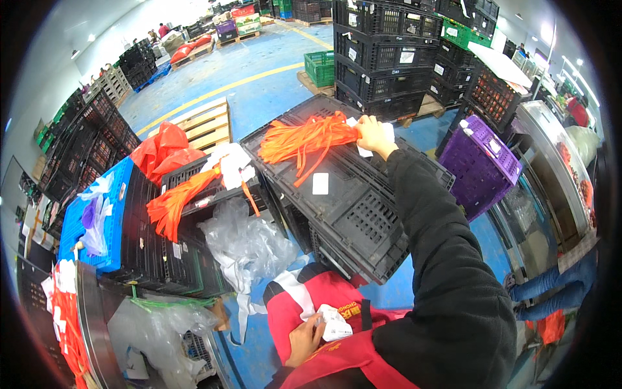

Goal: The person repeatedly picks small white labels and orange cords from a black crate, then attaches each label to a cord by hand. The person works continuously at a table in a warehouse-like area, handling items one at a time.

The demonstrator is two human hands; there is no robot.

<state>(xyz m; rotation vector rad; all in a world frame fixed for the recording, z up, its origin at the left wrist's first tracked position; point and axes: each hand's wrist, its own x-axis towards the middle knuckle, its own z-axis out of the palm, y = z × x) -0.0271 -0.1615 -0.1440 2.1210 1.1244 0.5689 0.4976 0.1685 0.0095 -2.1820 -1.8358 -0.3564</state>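
Note:
My right hand (374,135) reaches forward, its fingers closed on the white-tagged end of a bundle of orange strips (304,137). The strips fan out to the left over black folded crates (353,175). A loose white label (321,183) lies flat on the same crates. Near my lap, my left hand (307,337) is closed against a crumpled white paper (335,324), over my red apron (285,318). A second orange bundle with white tags (178,202) rests on a black crate to the left.
Clear plastic bags (243,240) hang between the crate stacks. A blue crate (120,220) stands left, beside red bags (165,152). Tall black crates (385,58) rise ahead, and a purple crate (479,165) tilts at the right. Another person's jeans-clad legs (560,282) show at the right edge.

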